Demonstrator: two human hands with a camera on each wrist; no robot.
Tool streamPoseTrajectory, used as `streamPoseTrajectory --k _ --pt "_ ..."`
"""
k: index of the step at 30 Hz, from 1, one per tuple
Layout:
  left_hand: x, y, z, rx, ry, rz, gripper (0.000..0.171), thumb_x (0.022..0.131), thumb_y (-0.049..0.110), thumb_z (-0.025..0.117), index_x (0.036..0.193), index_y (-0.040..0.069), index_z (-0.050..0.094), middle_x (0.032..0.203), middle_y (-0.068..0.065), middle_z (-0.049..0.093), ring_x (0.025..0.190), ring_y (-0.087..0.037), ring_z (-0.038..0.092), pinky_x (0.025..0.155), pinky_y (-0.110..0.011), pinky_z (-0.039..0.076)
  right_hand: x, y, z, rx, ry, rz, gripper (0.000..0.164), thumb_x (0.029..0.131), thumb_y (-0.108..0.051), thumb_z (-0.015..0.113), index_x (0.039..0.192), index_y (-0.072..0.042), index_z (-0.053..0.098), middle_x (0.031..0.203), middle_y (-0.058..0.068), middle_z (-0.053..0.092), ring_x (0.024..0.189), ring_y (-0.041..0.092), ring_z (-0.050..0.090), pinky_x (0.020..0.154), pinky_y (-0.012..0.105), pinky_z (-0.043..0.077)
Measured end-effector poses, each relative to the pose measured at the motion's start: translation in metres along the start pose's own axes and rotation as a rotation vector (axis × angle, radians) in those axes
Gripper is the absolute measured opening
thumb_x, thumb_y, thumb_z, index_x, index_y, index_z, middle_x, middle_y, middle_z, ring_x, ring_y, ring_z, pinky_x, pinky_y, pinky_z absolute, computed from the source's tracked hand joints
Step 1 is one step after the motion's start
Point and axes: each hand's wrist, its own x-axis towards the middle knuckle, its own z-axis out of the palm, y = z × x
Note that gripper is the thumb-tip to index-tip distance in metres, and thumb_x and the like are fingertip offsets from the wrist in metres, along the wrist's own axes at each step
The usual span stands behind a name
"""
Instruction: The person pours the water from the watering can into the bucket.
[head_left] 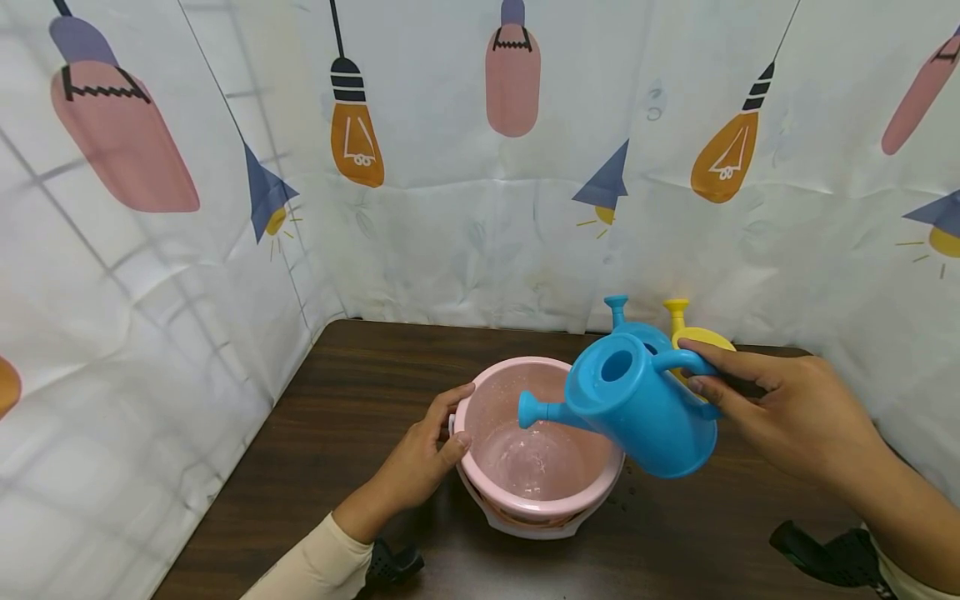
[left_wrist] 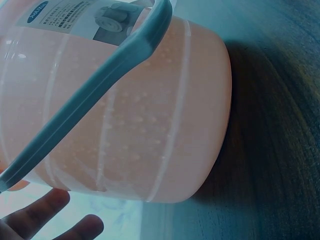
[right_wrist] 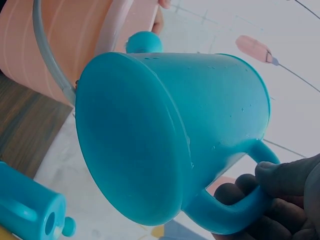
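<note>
My right hand (head_left: 795, 408) grips the handle of a blue plastic watering can (head_left: 652, 417), tilted so its spout hangs over a pink bucket (head_left: 540, 507). Shallow rippling water (head_left: 528, 471) lies in the bottom of the bucket. On the bucket's left side, my left hand (head_left: 416, 462) holds the rim, with the thumb over the edge and fingers outside. The right wrist view shows droplets on the can's wall (right_wrist: 220, 105) and fingers wrapped round its handle (right_wrist: 230, 212). From the left wrist view, the bucket's ribbed wall (left_wrist: 140, 135) carries a grey bail handle (left_wrist: 85, 107) and a label.
Behind the held can stand a second blue watering can (head_left: 651, 332) and a yellow one (head_left: 705, 337). All stand on a dark wooden table (head_left: 375, 383) with a few water drops right of the bucket. A patterned white curtain (head_left: 450, 242) hangs along the back and left.
</note>
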Motion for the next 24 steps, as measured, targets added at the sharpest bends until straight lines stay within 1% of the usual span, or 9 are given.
streamPoseTrajectory --k 7,16,24 --pt "0.0 0.0007 0.0 0.003 -0.001 -0.003 0.058 0.106 0.035 0.051 0.158 0.027 0.03 0.126 -0.006 0.064 0.104 -0.015 0.064 0.087 -0.038 0.054 0.0004 0.0003 0.0006 -0.002 0.004 -0.012 0.051 0.08 -0.003 0.085 0.129 -0.005 0.072 0.102 0.022 0.074 0.044 0.002 0.03 0.043 0.025 0.029" --pt "-0.0001 0.0004 0.0003 -0.003 0.001 -0.002 0.057 0.106 0.037 0.051 0.158 0.026 0.031 0.127 -0.007 0.064 0.105 -0.016 0.064 0.087 -0.038 0.053 0.0004 -0.0002 0.0007 -0.008 -0.004 -0.011 0.051 0.081 -0.003 0.084 0.13 -0.005 0.071 0.102 0.02 0.075 0.044 0.002 0.029 0.043 0.025 0.029" --pt "-0.0003 -0.0007 0.0006 -0.008 0.0 -0.001 0.057 0.106 0.037 0.051 0.158 0.027 0.03 0.127 -0.006 0.063 0.103 -0.016 0.064 0.085 -0.038 0.054 0.0017 -0.0005 0.001 0.003 0.005 -0.024 0.05 0.081 -0.003 0.084 0.13 -0.005 0.071 0.105 0.022 0.074 0.046 0.001 0.035 0.044 0.025 0.031"
